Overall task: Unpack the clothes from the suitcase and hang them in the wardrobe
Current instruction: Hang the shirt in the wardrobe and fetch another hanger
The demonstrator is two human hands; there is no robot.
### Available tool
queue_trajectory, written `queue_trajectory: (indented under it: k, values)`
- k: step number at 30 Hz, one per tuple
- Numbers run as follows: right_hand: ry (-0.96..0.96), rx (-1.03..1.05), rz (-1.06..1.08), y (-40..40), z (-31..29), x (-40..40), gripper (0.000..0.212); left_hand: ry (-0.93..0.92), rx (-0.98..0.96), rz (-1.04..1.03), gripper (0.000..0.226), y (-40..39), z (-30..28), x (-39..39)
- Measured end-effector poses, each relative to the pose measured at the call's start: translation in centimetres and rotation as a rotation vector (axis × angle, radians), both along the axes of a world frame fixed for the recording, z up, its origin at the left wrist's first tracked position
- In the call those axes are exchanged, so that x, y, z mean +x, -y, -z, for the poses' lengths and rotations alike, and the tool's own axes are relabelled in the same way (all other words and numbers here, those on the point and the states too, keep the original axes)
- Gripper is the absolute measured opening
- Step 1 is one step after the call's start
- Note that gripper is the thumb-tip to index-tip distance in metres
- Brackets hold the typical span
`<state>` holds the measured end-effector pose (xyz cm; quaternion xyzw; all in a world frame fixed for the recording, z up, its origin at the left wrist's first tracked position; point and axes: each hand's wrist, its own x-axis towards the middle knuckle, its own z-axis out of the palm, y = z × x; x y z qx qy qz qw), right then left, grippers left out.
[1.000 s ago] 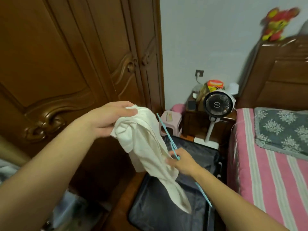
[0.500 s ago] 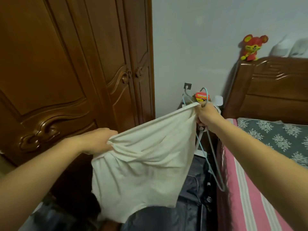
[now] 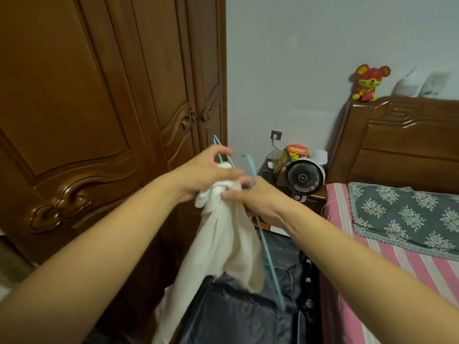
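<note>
While the wardrobe [image 3: 99,120] doors on the left stand closed, the left hand [image 3: 206,172] has its grip bunched round the top of the white garment [image 3: 223,239] and pinches part of the blue hanger [image 3: 224,155], and just to its right the right hand [image 3: 250,197] curls its grip round the same hanger and cloth above the open suitcase [image 3: 248,314]. I judge the thin hanger could snag or slip out of the gathered fabric, letting the garment drop back, because both hands crowd one small bunch. Farther right, the fan [image 3: 304,178] carries a small hub mark too blurred to read.
</note>
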<state>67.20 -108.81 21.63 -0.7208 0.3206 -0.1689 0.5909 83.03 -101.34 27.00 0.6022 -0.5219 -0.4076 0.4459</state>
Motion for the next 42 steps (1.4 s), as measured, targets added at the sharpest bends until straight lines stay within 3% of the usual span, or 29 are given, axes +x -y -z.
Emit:
queue_trajectory:
  k: [2, 3, 5, 7, 10, 12, 13, 16, 18, 21, 23, 26, 29, 32, 35, 36, 38, 41, 42]
  values:
    - [0.121, 0.047, 0.159, -0.1, -0.2, 0.6, 0.019, -0.249, -0.123, -0.134, 0.062, -1.1, 1.8, 0.1]
    - [0.141, 0.009, 0.218, 0.1, -0.6, 0.6, 0.015, -0.262, -0.116, -0.140, 0.066, -2.2, 3.7, 0.2]
    - [0.148, -0.049, 0.264, 0.6, -1.7, 0.0, 0.012, -0.041, 0.069, -0.004, 0.066, -4.2, 8.5, 0.3]
    - [0.127, -0.053, 0.294, 1.2, -2.6, -0.6, 0.014, 0.200, 0.227, 0.081, 0.045, -5.6, 12.8, 0.5]
    - [0.062, -0.051, 0.446, 3.0, -2.2, -2.0, 0.013, 0.370, 0.230, -0.038, 0.030, -6.3, 15.6, 1.9]
    - [0.074, -0.045, 0.636, 5.1, -1.9, -3.7, 0.006, 0.724, 0.315, -0.081, 0.027, -7.2, 17.1, 3.4]
    - [0.109, -0.036, 0.725, 6.1, -1.9, -4.8, 0.003, 0.810, 0.376, -0.080, 0.021, -7.9, 18.2, 4.0]
    - [0.105, 0.015, 0.854, 8.7, -2.0, -8.3, 0.008, 0.469, 0.466, -0.100, 0.019, -10.1, 21.0, 5.4]
    - [-0.049, 0.004, 0.847, 9.4, -0.7, -10.4, 0.020, 0.320, 0.462, -0.130, 0.024, -10.1, 21.1, 5.5]
    - [-0.418, -0.204, 0.753, 9.3, 1.8, -13.0, 0.029, 0.068, 0.299, -0.239, 0.031, -7.9, 18.3, 3.5]
    - [-0.404, -0.215, 0.660, 8.5, 3.2, -13.4, 0.025, 0.039, 0.174, -0.191, 0.027, -5.5, 15.2, 1.2]
    - [-0.236, -0.110, 0.390, 5.1, 4.4, -11.4, 0.054, 0.355, 0.071, 0.100, 0.004, -1.9, 10.3, -2.1]
    - [-0.010, 0.076, 0.054, 0.4, 6.0, -7.9, 0.051, 0.541, -0.009, 0.209, 0.012, 0.9, 7.8, -4.6]
    - [0.144, 0.226, 0.089, -2.1, 8.0, -5.4, 0.018, 0.607, -0.044, 0.195, 0.018, 0.9, 7.2, -5.5]
    - [0.104, 0.089, 0.232, -2.2, 8.0, -5.0, 0.009, 0.855, 0.121, 0.212, 0.021, -1.3, 7.9, -3.1]
    - [0.087, 0.045, 0.260, -2.0, 8.0, -5.1, 0.010, 0.861, 0.201, 0.189, 0.020, -2.2, 8.5, -1.7]
    - [0.080, 0.052, 0.291, -1.5, 7.7, -5.4, 0.011, 0.674, 0.299, 0.076, 0.020, -3.8, 9.7, 0.6]
    - [-0.014, 0.074, 0.149, -1.7, 7.5, -5.9, 0.002, 0.132, 0.204, -0.149, 0.010, -5.9, 10.4, 0.7]
    - [-0.049, 0.078, 0.073, -2.0, 7.4, -5.9, 0.010, -0.013, 0.172, -0.141, 0.011, -6.2, 10.4, -0.1]
